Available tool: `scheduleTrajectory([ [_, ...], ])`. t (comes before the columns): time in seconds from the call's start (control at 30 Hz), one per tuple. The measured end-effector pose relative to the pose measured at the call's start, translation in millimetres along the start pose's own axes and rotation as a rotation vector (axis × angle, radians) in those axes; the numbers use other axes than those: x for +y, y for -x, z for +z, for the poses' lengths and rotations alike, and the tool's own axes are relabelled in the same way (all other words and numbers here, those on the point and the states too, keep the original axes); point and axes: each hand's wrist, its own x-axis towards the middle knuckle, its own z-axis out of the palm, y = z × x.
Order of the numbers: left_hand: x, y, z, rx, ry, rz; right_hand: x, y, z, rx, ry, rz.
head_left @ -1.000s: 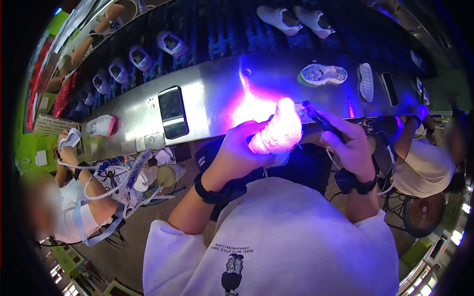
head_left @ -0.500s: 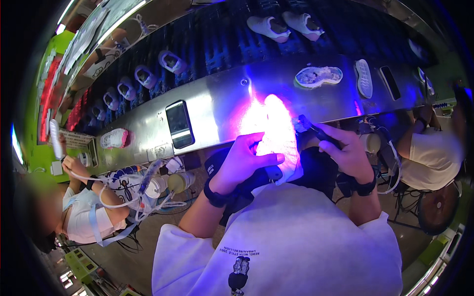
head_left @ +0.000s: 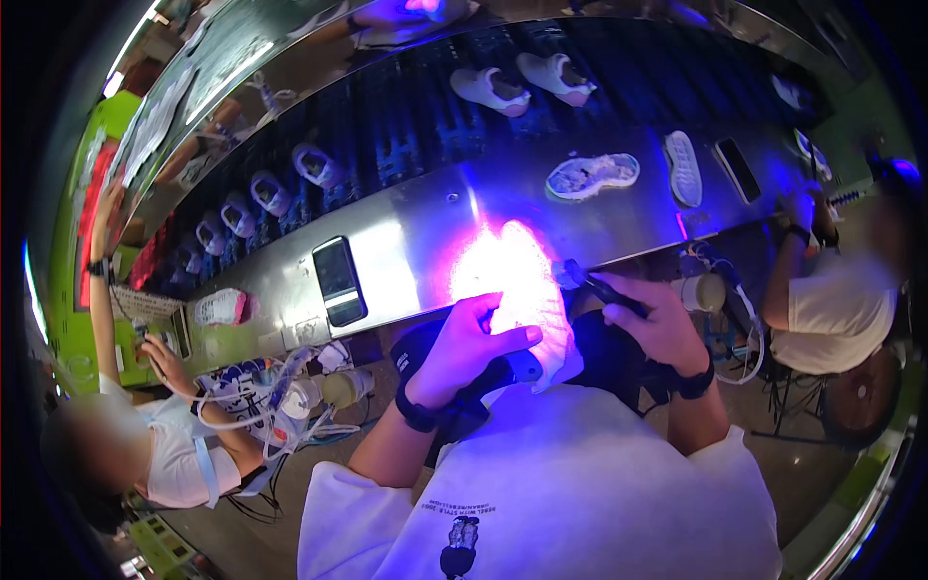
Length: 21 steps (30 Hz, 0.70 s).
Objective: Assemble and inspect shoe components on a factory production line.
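My left hand (head_left: 462, 350) is closed around the near part of a pale shoe sole (head_left: 549, 338), thumb lying across it. Pink-white and violet light washes out the sole's far end. A dark piece with a small hole (head_left: 525, 366) shows under my thumb; its kind is unclear. In my right hand (head_left: 661, 321) is a small brush (head_left: 619, 294), gripped by its dark handle. The brush head meets or nearly meets the sole's right edge; glare hides whether they touch.
The metal bench (head_left: 406, 232) carries a phone (head_left: 336, 280), a mottled sole (head_left: 592, 176), a white sole (head_left: 683, 169) and another phone (head_left: 739, 170). Beyond, sneakers (head_left: 490, 90) stand on a dark conveyor. Co-workers sit either side, near pots (head_left: 346, 389) and hoses.
My view has shifted, so the bench things sit further left and mostly lower. Both hands keep their holds. The left co-worker has raised an arm; the white sole they held no longer shows.
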Motion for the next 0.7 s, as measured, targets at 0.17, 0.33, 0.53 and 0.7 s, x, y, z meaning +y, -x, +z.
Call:
scheduleTrajectory([
  [0.17,-5.3,-1.6,-6.5,0.026,0.031,-0.015,-1.7,-7.7,11.3,-0.020,-0.057,0.118],
  [0.33,-6.2,-2.8,-12.2,0.121,0.192,-0.001,-1.2,0.8,5.9,-0.104,0.040,0.164],
  [0.53,-5.2,-0.6,-17.5,0.154,0.052,0.014,-19.7,-33.0,14.7,-0.029,0.082,0.149],
  [0.7,4.3,-1.9,-24.0,0.231,0.113,0.057,-22.5,-38.5,9.0,-0.121,-0.002,0.163],
])
